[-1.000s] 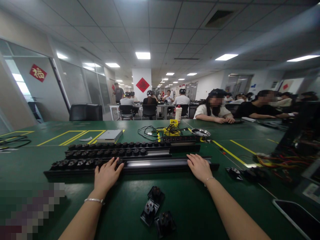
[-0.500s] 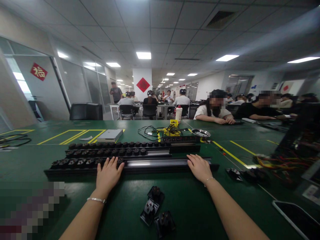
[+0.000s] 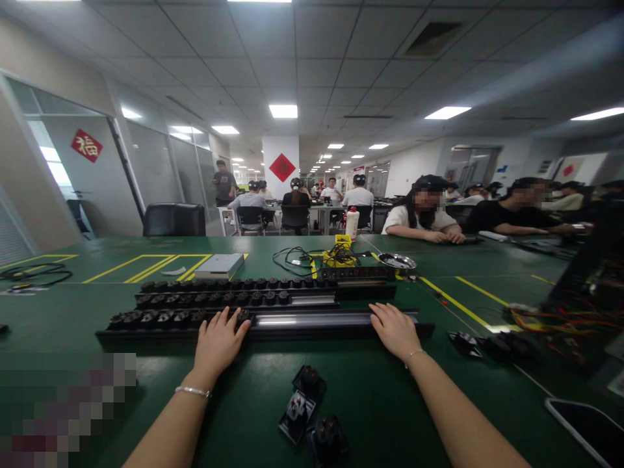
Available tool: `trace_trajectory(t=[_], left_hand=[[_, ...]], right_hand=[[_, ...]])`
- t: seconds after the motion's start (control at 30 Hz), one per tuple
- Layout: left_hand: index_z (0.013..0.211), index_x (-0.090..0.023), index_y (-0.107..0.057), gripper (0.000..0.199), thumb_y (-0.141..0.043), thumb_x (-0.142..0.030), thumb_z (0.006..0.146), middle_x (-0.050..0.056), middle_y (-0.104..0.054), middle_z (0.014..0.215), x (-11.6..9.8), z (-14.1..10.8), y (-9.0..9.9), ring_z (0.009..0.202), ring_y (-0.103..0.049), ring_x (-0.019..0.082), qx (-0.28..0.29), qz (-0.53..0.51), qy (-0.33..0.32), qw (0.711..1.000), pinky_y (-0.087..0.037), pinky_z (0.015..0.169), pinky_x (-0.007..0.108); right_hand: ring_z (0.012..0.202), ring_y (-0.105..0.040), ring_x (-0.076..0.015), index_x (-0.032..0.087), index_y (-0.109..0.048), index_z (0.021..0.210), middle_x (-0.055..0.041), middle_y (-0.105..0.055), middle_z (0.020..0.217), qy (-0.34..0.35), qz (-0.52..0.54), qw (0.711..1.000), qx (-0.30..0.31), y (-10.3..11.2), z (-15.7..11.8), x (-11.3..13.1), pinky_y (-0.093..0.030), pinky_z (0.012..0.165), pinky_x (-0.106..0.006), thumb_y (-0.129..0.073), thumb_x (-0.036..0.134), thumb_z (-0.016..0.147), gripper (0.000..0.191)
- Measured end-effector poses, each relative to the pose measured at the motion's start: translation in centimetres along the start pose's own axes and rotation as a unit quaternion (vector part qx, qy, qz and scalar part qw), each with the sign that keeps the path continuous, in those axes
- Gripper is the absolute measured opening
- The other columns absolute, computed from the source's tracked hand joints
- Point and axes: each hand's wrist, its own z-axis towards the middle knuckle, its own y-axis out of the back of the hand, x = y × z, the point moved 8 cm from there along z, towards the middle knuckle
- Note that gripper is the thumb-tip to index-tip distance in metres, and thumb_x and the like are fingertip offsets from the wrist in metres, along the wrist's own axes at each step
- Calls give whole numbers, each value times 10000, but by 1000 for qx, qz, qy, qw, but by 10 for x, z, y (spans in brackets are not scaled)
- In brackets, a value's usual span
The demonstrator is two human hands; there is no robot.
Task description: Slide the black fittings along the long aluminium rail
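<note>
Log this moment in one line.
left hand: at right end of parts row | front rail: bare between hands | right hand: near rail's right end | loose parts: on table

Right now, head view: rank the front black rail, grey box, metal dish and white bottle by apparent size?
1. Front black rail
2. Grey box
Metal dish and white bottle: smaller, too alike to rank.

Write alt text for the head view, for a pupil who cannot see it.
A person's left hand and right hand rest at a long black rail, its left part lined with black modules, on a green table. Three loose modules lie nearer, more rails beyond.
</note>
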Motion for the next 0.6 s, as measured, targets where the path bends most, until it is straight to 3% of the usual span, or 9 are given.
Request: trace_trajectory(t=[0.17,0.6], left_hand=[[1329,-238,-428,515,-267,-451,887,55,-366,1438,-4,0,-4,1321,-310,254,7,-10,-22,1000,-182,1062,546],[1306,-293,-452,480,-280,-459,889,48,-399,1420,-10,-2,3,1306,-345,256,7,-7,-46,999,-234,1041,544]], right_hand=[[1300,-306,-205,272,-467,1317,13,-443,1384,3,1,1000,-2,0,1,0,-259,1021,-413,-202,445,897,525],[1296,-312,-201,279,-476,1308,11,-450,1379,8,-11,1000,-10,-2,2,0,-266,1016,-405,-220,430,893,511]])
